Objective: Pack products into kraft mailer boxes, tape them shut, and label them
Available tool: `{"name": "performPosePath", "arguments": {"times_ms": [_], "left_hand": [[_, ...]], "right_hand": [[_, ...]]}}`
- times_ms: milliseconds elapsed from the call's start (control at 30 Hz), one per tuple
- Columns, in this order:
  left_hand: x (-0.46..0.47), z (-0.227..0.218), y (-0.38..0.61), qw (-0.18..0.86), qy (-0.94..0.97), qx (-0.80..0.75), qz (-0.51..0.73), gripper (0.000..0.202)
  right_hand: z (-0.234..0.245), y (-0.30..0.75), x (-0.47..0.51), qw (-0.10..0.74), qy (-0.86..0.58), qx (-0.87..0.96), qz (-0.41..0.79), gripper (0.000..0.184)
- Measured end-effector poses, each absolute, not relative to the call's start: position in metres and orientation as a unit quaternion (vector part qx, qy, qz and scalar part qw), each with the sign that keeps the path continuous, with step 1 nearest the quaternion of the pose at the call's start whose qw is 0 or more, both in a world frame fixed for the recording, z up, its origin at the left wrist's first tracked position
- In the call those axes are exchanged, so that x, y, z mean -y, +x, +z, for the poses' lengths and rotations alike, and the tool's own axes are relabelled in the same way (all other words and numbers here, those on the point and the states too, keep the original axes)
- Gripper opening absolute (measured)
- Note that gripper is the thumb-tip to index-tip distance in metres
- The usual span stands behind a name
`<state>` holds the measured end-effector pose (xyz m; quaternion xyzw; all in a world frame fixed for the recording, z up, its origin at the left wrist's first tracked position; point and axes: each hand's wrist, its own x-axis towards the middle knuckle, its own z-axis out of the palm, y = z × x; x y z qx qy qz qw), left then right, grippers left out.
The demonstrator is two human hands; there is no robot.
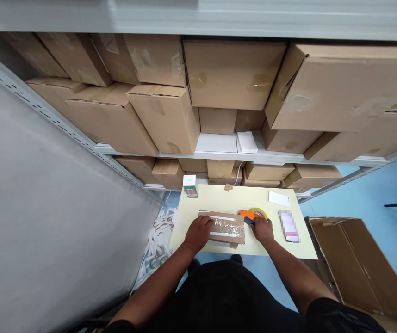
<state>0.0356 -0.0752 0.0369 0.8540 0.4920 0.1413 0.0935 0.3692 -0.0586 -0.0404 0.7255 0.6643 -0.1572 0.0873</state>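
Observation:
A flat brown cardboard parcel point(226, 225) with clear tape and white strips across it lies on a small pale yellow table point(219, 200). My left hand point(198, 232) rests on the parcel's left end, fingers curled down over it. At the parcel's right end, my right hand point(263, 229) is closed on an orange tape dispenser point(250, 215) with a yellowish roll.
A small white and green box point(189, 186), a white card point(279, 199) and a blurred stack of cards point(289, 225) lie on the table. Shelves of cardboard boxes point(233, 74) stand behind. An open carton point(361, 263) sits at right, paper scraps point(158, 240) on the floor at left.

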Motion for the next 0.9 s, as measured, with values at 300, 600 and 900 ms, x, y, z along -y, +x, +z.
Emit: {"name": "performPosePath", "arguments": {"times_ms": [300, 600, 900], "left_hand": [[0.087, 0.01, 0.038, 0.129, 0.817, -0.539, 0.161, 0.03], [0.089, 0.002, 0.061, 0.183, 0.808, -0.53, 0.181, 0.036], [0.067, 0.018, 0.042, 0.539, 0.507, -0.566, 0.364, 0.041]], "right_hand": [[0.057, 0.389, 0.073, -0.3, 0.742, -0.487, -0.349, 0.028], [0.111, 0.317, 0.064, -0.256, 0.61, -0.567, -0.49, 0.022], [0.053, 0.284, 0.054, -0.167, 0.631, -0.623, -0.432, 0.053]]}}
